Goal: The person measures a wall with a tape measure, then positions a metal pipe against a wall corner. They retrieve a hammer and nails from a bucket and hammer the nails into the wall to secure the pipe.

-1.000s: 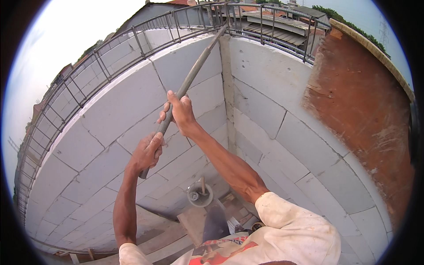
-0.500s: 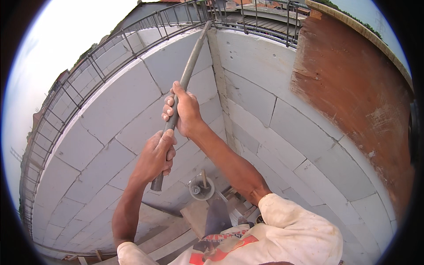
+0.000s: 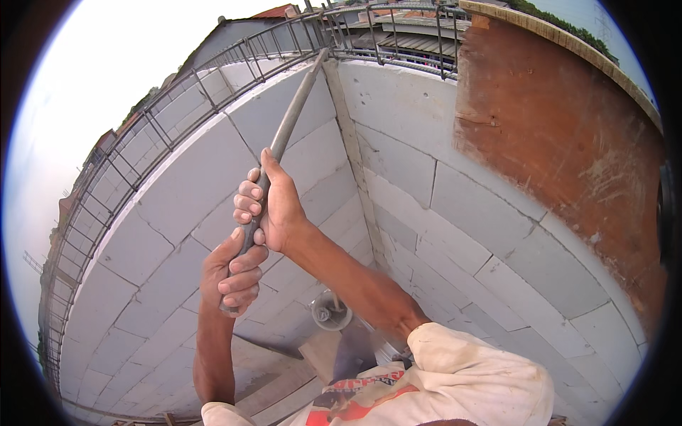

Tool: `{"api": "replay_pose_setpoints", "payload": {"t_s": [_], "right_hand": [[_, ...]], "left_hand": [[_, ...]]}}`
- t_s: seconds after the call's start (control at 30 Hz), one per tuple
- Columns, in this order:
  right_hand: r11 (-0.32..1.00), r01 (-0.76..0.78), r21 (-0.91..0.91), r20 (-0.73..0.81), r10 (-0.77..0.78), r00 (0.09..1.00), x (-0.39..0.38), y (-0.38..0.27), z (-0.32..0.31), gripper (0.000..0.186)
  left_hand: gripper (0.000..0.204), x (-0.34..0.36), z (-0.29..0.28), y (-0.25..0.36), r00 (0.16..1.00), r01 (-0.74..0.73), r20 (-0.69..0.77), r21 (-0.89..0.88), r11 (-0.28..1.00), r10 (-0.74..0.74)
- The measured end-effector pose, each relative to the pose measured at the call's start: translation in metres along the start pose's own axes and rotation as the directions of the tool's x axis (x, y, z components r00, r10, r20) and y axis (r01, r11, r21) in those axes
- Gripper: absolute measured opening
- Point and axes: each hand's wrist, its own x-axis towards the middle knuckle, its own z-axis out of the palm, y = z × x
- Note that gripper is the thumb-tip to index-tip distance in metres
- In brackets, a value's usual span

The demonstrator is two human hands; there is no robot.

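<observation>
My right hand is closed round a long grey metal rod or pipe that slants up toward the wall's corner. Just below it, my left hand grips the rod near its lower end. The rod's top reaches the steel rebar cage on the block walls, at the mortared corner; whether it touches or hooks a bar I cannot make out.
A brown board with a wooden batten covers the upper right wall. A bucket with tools stands far below, by planks near my body. Rooftops and trees lie beyond the walls.
The rod and both hands have moved left in view. My left hand has turned, its fingers now facing up along the rod, nearer my right hand. The surroundings have shifted slightly too.
</observation>
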Motion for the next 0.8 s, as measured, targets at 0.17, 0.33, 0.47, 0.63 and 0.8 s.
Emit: {"api": "replay_pose_setpoints", "payload": {"t_s": [0.17,0.33,0.47,0.63,0.8], "right_hand": [[0.998,0.011,0.058,-0.064,-0.008,0.998,-0.012,-0.005,0.015,0.048],[0.994,0.007,0.105,-0.040,-0.003,0.999,-0.023,-0.023,0.020,0.051],[0.991,-0.006,0.135,-0.046,0.012,0.999,-0.023,-0.027,0.026,0.052],[0.988,-0.079,0.136,-0.033,0.084,0.996,-0.033,-0.051,0.023,0.051],[0.985,-0.126,0.114,-0.005,0.128,0.992,-0.054,-0.080,0.011,0.050]], "left_hand": [[0.035,0.000,0.027,-0.010,0.987,-0.043,-0.147,0.114,0.993,0.059],[0.037,0.010,0.050,-0.028,0.980,-0.073,-0.176,0.119,0.990,0.093],[0.039,0.010,0.060,-0.033,0.981,-0.093,-0.156,0.125,0.988,0.112],[0.038,0.017,0.071,-0.058,0.974,-0.131,-0.159,0.166,0.977,0.158],[0.041,0.039,0.085,-0.096,0.965,-0.160,-0.181,0.169,0.973,0.190]]}}
